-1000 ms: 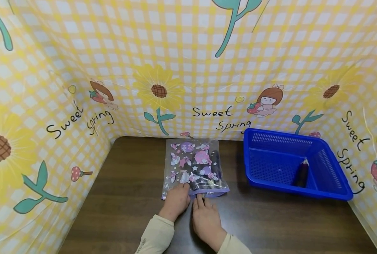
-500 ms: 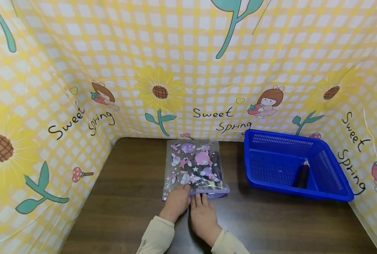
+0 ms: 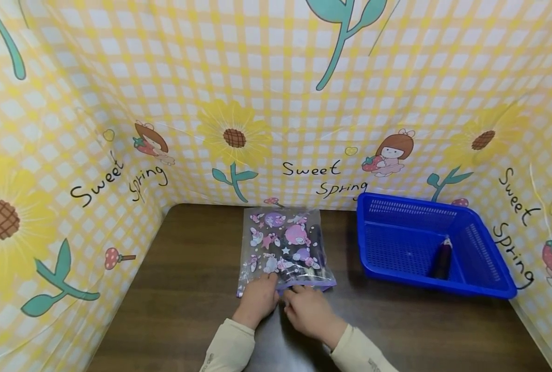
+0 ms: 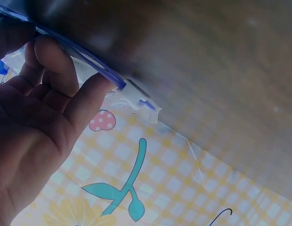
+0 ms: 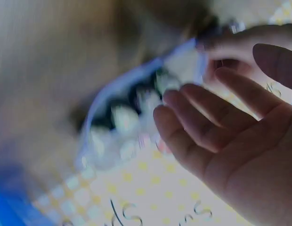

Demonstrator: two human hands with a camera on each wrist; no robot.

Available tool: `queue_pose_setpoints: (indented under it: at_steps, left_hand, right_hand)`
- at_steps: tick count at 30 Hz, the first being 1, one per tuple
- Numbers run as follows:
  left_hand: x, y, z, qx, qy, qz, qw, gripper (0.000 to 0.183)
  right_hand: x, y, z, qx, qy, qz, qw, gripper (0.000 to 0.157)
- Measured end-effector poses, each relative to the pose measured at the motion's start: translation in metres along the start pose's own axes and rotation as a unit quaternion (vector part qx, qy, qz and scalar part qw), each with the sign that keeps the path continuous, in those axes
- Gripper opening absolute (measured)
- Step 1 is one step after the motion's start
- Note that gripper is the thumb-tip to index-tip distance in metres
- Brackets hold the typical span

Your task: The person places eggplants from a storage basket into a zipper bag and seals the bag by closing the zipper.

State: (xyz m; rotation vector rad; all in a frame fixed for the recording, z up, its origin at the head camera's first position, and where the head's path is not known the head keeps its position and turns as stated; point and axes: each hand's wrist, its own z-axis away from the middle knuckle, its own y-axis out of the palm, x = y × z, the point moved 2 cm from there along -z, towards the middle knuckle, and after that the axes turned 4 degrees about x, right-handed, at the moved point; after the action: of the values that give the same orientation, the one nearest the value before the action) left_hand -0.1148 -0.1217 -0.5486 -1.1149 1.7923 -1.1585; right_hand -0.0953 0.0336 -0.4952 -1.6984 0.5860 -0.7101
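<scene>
A clear zip bag (image 3: 267, 238) with pink and purple cartoon prints lies flat on the table, its purple zip edge toward me. My left hand (image 3: 258, 297) pinches that edge near its left part; in the left wrist view a white end piece (image 4: 135, 94) shows beyond the little finger. Close at the mouth, right of the left hand, is my right hand (image 3: 310, 312). In the right wrist view its fingers (image 5: 172, 132) are loosely extended beside the gaping bag mouth. Several dark things with pale ends (image 5: 123, 117) show inside the bag, blurred.
A blue perforated basket (image 3: 436, 287) stands at the right, with one long dark purple thing (image 3: 442, 260) with a pale tip inside. The brown wooden table (image 3: 187, 258) is enclosed by yellow checked cloth (image 3: 276, 129) at the back and sides.
My right hand has shifted slightly left, then back right along the bag mouth, its wrist and sleeve swinging to the right. My left hand keeps its place at the bag's edge.
</scene>
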Motion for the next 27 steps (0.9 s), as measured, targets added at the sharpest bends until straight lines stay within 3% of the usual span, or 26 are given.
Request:
queue_pose_setpoints:
  at_steps: [7, 11, 14, 22, 27]
  left_hand:
    - [-0.001, 0.0, -0.004, 0.021, -0.006, 0.016, 0.9996, 0.022]
    - [-0.001, 0.0, -0.004, 0.034, -0.012, 0.013, 0.9993, 0.02]
    - [-0.002, 0.001, -0.003, 0.037, -0.016, 0.01, 0.9991, 0.019]
    - [0.0, 0.004, -0.001, 0.041, -0.024, 0.006, 0.9989, 0.019]
    - [0.001, 0.003, -0.002, 0.038, -0.024, 0.003, 0.999, 0.018]
  right_hand:
    - [-0.051, -0.048, -0.002, -0.011, -0.019, 0.012, 1.0, 0.026]
    - [-0.089, -0.075, 0.002, -0.031, -0.02, 0.034, 0.999, 0.021]
    - [-0.115, -0.091, 0.009, -0.02, -0.006, 0.04, 0.999, 0.02]
    - [-0.182, -0.112, 0.028, 0.069, 0.045, 0.05, 0.995, 0.031]
    - [-0.226, -0.118, 0.042, 0.131, 0.09, 0.133, 0.978, 0.035]
